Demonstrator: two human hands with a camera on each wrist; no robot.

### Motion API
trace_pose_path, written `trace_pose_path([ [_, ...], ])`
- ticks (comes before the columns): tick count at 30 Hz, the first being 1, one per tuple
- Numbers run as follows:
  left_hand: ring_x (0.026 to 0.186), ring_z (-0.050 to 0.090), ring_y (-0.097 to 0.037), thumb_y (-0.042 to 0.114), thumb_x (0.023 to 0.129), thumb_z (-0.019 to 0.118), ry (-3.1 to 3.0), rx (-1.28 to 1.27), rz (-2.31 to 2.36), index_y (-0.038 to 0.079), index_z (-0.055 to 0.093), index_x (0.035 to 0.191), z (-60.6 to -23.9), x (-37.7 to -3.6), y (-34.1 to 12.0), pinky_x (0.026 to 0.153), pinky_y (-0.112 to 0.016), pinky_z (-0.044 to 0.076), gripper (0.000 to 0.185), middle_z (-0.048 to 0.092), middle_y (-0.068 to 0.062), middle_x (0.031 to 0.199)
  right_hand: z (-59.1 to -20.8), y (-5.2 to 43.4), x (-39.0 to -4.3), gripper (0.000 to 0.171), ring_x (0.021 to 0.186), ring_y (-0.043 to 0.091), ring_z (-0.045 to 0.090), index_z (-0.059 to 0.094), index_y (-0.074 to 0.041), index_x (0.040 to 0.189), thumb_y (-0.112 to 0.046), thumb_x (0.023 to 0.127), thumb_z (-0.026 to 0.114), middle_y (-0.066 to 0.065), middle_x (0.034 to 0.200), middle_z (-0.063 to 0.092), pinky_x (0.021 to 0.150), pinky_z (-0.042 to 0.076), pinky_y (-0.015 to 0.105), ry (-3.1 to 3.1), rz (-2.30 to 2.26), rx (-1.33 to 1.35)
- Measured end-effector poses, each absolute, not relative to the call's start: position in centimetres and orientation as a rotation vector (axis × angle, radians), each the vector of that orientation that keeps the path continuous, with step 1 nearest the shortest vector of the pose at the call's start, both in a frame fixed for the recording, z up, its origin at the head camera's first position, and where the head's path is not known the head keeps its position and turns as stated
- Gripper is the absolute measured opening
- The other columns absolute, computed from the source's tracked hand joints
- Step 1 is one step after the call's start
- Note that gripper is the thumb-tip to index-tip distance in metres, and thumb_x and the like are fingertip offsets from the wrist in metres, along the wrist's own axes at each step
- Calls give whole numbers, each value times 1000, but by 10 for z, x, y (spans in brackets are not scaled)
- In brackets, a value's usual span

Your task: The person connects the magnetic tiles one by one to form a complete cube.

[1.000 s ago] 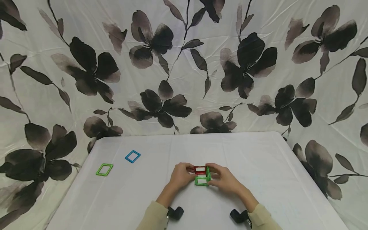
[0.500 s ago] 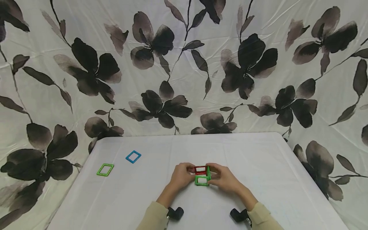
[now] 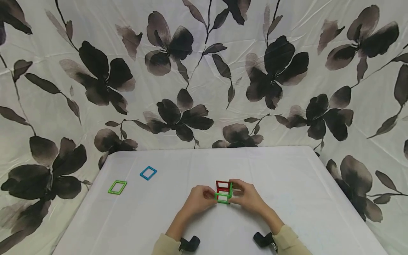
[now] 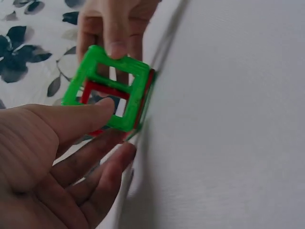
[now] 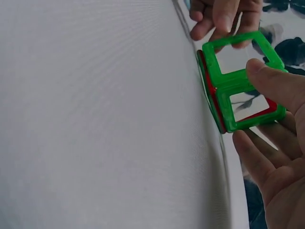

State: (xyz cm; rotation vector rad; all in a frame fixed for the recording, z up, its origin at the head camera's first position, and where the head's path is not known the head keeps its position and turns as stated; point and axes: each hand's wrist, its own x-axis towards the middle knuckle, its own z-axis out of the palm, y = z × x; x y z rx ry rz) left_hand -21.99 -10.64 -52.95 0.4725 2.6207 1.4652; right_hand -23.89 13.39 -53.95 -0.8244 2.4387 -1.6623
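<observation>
**Two hands raise a small frame cube off the table**

Since the earlier frame, both hands have drawn slightly toward the near edge and the frame structure (image 3: 224, 192) now stands taller, its red square frame (image 3: 222, 185) upright at the back rather than lying flat. It sits near the middle of the white table (image 3: 287, 170), a little toward the near edge. The left hand (image 3: 200, 199) pinches its left side, thumb pressed on a green square frame (image 4: 110, 88). The right hand (image 3: 248, 197) grips the right side, thumb on the green edge (image 5: 238, 81) and fingers curled beneath. Judging by the open faces, the cube is partly assembled and a wall is being set square. The next move likely calls for steadying it with one hand while the other fetches another piece. Two spare pieces lie flat toward the far left corner, well apart from the hands: a blue square frame (image 3: 148, 173) and another green frame (image 3: 117, 187).
</observation>
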Motion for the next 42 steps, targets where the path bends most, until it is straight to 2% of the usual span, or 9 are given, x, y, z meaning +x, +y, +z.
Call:
trace_pose_path([
  [5, 64, 62, -7, 12, 79, 81, 2654, 458, 1483, 10, 71, 83, -533, -220, -103, 60, -27, 50, 11, 65, 9, 70, -540, 133, -238, 72, 110, 30, 61, 48, 6, 135, -7, 75, 84, 21, 125, 60, 87, 51, 36, 2442, -1689, -810],
  [19, 68, 65, -8, 11, 79, 81, 2634, 504, 1569, 8, 71, 85, -540, -225, -100, 63, -25, 53, 11, 68, 5, 76, -546, 135, -234, 71, 97, 28, 67, 46, 6, 137, -10, 78, 82, 21, 122, 62, 81, 54, 34, 2443, -1682, -811],
  [28, 73, 67, -9, 12, 79, 81, 2584, 496, 1548, 8, 72, 92, -540, -223, -109, 67, -26, 53, 16, 70, 4, 82, -545, 133, -234, 71, 101, 28, 65, 48, 4, 136, -13, 77, 84, 20, 122, 62, 83, 53, 36, 2480, -1645, -827],
  [35, 77, 65, -12, 13, 84, 76, 2621, 461, 1455, 6, 72, 98, -528, -227, -141, 70, -30, 53, 16, 68, 4, 86, -544, 134, -235, 68, 99, 28, 65, 51, 2, 134, -20, 78, 83, 20, 122, 62, 81, 53, 42, 2515, -1661, -866],
  [42, 78, 62, -15, 12, 88, 72, 2740, 168, 1448, 6, 73, 98, -521, -236, -208, 65, -31, 52, 12, 68, 1, 87, -542, 132, -232, 60, 105, 31, 63, 57, -5, 132, -16, 79, 82, 18, 127, 59, 83, 52, 46, 2485, -1667, -928],
])
